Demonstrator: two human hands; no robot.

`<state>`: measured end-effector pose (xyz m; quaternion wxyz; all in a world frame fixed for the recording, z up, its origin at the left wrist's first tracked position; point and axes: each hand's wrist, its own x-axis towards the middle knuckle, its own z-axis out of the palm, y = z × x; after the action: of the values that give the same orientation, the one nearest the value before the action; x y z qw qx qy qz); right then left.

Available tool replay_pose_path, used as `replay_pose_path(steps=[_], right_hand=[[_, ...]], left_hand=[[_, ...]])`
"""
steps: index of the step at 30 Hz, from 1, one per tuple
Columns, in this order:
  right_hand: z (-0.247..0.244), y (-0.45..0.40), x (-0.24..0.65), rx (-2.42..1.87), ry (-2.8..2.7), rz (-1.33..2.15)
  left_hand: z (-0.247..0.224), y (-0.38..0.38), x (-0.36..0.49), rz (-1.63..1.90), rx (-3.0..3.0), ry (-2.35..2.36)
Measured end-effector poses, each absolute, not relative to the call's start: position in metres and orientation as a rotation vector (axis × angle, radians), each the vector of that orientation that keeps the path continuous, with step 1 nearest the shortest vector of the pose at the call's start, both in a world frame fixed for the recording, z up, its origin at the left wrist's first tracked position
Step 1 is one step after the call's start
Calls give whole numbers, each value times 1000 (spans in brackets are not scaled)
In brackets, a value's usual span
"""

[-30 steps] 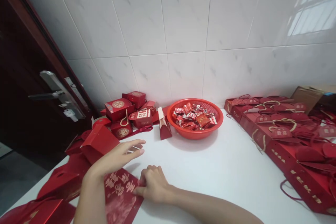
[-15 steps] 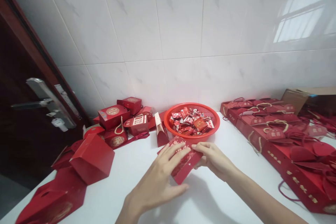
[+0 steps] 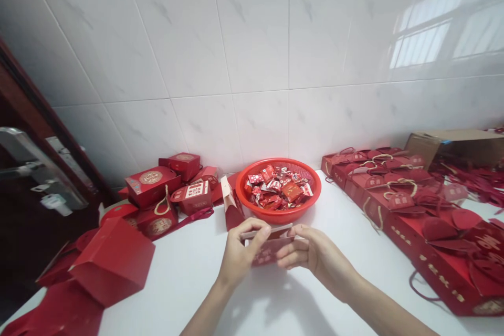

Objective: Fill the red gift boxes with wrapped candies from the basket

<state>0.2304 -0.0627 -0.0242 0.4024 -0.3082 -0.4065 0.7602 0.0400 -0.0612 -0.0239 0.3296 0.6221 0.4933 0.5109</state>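
Observation:
Between my hands, just in front of the basket, is a small red gift box (image 3: 268,253), its top side open with a pale inner edge showing. My left hand (image 3: 242,249) pinches the raised flap at its left, thumb on the near side. My right hand (image 3: 315,254) curls its fingers against the right end of the box, with the thumb side near the top edge. Some motion smears the box front. Behind it stands a red plastic basket (image 3: 252,213) holding many wrapped candies (image 3: 291,191).
Red gift boxes (image 3: 151,181) pile up at the left, with larger red boxes (image 3: 114,262) nearer me. Rows of tied red boxes (image 3: 401,220) line the right side. A cardboard carton (image 3: 429,144) is at the back right. White tiled wall (image 3: 260,52) rises behind the table.
The box has turned, so its opening now faces up. My left hand has gone from lying across it to pinching its flap. The view has shifted slightly to the right.

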Motion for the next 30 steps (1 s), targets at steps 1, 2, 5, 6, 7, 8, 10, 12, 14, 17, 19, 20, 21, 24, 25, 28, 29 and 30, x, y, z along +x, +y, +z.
replay_pose_path(steps=[1,2,5,6,7,8,10,12,14,17,19,20,21,24,25,28,29,30], right_hand=[[-27,-63,230,-796,-1041,1912],[-29,-62,229,-820,-1063,1896],[-33,-56,231,-908,-1198,1797],[-32,-51,234,-926,-1251,1731],[-30,-44,237,-934,-1301,1645],[-27,-34,242,-931,-1342,1541],[-19,-8,251,-911,-1417,1302],[-11,24,258,-925,-1510,1069],[-7,57,260,-1033,-1675,856],[-10,94,252,-1377,-2013,510],[-15,107,241,-1622,-2204,340],[-18,110,236,-1710,-2273,284],[-21,112,231,-1765,-2323,245],[-27,115,223,-1807,-2356,218],[-28,115,223,-1808,-2342,222],[-30,119,225,-1826,-2254,218],[-30,121,227,-1828,-2188,211],[-30,125,229,-1816,-2114,204]], left_hand=[[-26,-57,41,1334,1574,1306],[-28,-53,42,1330,1517,1325],[-35,-42,41,1286,1354,1361],[-37,-39,40,1267,1310,1363],[-38,-37,39,1252,1276,1365],[-39,-35,38,1242,1256,1372],[-38,-34,36,1212,1267,1390],[-35,-36,34,1149,1330,1380],[-28,-40,30,1062,1413,1341],[-14,-43,22,966,1515,1272],[-3,-40,15,970,1562,1251],[3,-35,12,987,1577,1249],[8,-29,8,1010,1589,1247],[20,3,2,1026,1639,1199],[22,18,2,980,1677,1174],[18,63,11,681,1917,1134],[14,78,17,529,2014,1111],[9,90,23,370,2105,1072]])
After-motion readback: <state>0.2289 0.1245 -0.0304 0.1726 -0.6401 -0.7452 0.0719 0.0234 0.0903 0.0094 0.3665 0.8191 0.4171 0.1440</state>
